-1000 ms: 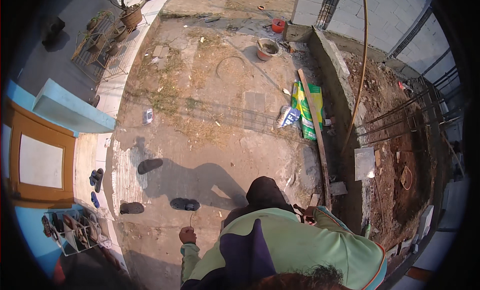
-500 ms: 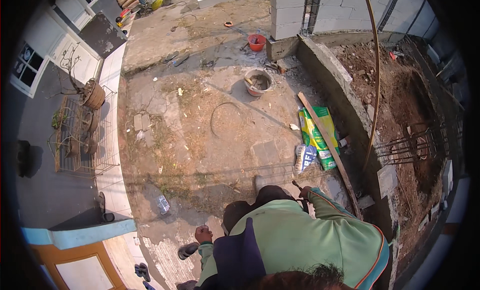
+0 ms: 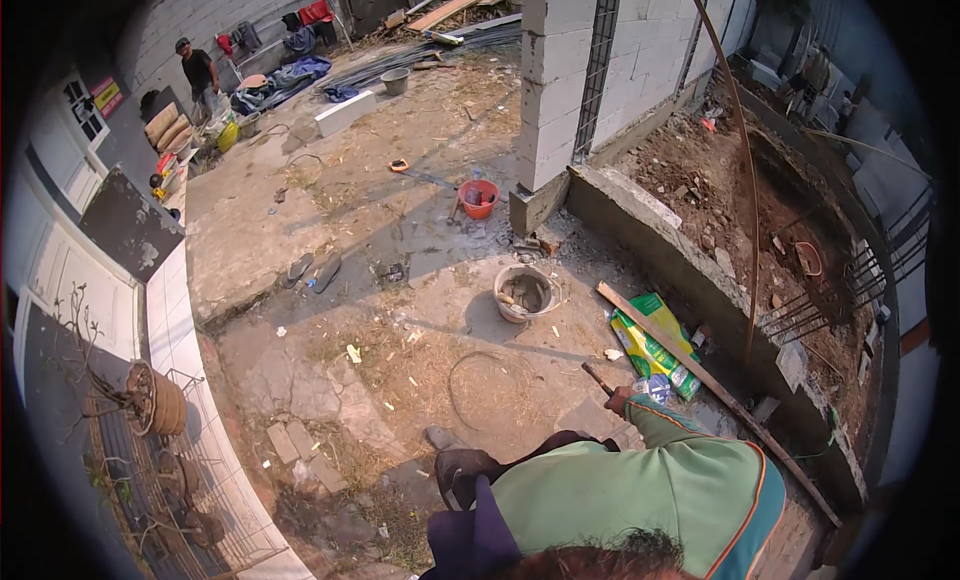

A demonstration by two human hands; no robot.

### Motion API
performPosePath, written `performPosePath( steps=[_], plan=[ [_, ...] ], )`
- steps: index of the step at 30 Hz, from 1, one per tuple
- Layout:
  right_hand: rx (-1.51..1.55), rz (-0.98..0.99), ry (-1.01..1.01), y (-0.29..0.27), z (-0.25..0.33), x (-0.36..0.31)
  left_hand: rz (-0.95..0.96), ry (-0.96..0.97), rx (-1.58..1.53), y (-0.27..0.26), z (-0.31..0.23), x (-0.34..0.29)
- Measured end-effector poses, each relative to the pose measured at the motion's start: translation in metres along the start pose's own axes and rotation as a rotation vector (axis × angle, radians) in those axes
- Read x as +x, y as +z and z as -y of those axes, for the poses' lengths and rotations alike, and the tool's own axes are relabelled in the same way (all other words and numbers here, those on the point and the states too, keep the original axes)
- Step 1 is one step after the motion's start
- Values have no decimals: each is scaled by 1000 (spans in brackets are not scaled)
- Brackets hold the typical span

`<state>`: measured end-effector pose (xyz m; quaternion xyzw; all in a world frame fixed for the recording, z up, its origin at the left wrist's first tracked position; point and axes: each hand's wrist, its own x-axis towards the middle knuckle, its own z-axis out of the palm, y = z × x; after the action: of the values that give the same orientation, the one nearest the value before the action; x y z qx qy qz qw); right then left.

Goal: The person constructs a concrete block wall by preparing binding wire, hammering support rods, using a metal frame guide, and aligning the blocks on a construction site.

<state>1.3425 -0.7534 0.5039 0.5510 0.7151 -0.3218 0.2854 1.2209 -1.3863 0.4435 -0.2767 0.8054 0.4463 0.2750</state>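
Observation:
My right hand (image 3: 620, 401) is stretched forward with its fingers closed round a short stick-like tool (image 3: 597, 379), brownish with a dark end; its exact kind is too small to make out. Just beyond that hand, a green and yellow sack (image 3: 647, 342) and a crumpled blue and white bag (image 3: 655, 387) lie on the ground. A long wooden plank (image 3: 690, 364) rests slantwise across the sack. Further ahead stands a mortar bucket (image 3: 524, 293) with grey stuff inside. My left hand is out of view.
A low concrete wall (image 3: 668, 230) runs along the right, beside dug soil and rebar. A red bucket (image 3: 478, 200) stands near the white block wall (image 3: 560, 90). Potted plants sit on a metal rack at left. A person (image 3: 198, 75) stands far left; another figure is far right.
My view has shifted forward and up, bringing the far yard and a person into sight. The right hand has moved forward with the tool. My left hand has left the picture.

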Motion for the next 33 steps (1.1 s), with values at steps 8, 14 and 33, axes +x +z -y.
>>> performPosePath(
  steps=[8,14,33],
  plan=[
    [-173,200,-212,36,116,-23,114,263,-353,-60,-302,176],
    [79,202,-95,5,294,-26,471,471,-21,-39,-459,239],
    [366,253,-412,-142,618,102,732,846,669,199,-840,371]
  ],
)
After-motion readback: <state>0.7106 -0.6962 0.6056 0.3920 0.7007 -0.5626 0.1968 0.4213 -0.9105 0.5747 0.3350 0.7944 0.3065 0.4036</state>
